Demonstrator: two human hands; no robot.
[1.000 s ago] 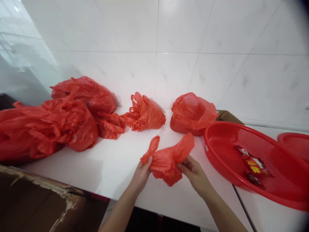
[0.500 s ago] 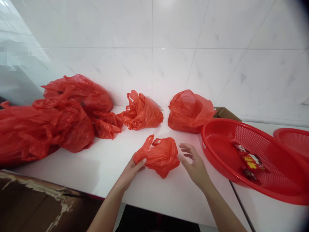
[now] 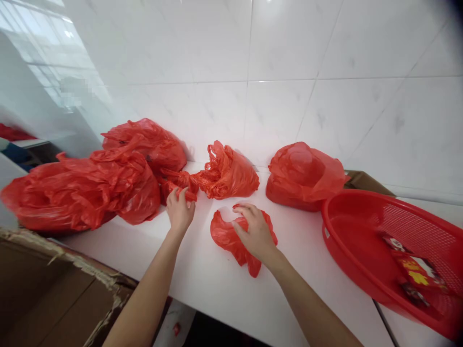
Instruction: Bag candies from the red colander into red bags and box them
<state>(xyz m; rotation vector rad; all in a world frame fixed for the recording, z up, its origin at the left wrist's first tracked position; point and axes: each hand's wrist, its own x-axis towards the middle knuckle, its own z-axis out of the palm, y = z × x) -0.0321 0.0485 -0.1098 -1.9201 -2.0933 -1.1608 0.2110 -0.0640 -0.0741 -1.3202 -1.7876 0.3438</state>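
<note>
A small crumpled red plastic bag [image 3: 231, 239] lies on the white table [image 3: 217, 284]. Over its right part is my right hand [image 3: 255, 231], fingers curved and apart, touching or just above the plastic. My left hand [image 3: 180, 212] is at the near edge of a small red bag piece [image 3: 187, 181], its fingers spread; whether they touch the plastic is unclear. Behind stands a tied red bag [image 3: 237, 173] with its handles bunched to the left.
Large filled red bags [image 3: 135, 193] are piled at the left. A rounded red bag [image 3: 304, 176] and a red basket [image 3: 361, 241] with packets [image 3: 417, 271] stand right. A torn cardboard box [image 3: 47, 289] is at the lower left.
My left hand has let go of the small bag and moved left and up. My right hand has moved left over that bag, which has shifted its shape. The view has turned slightly left.
</note>
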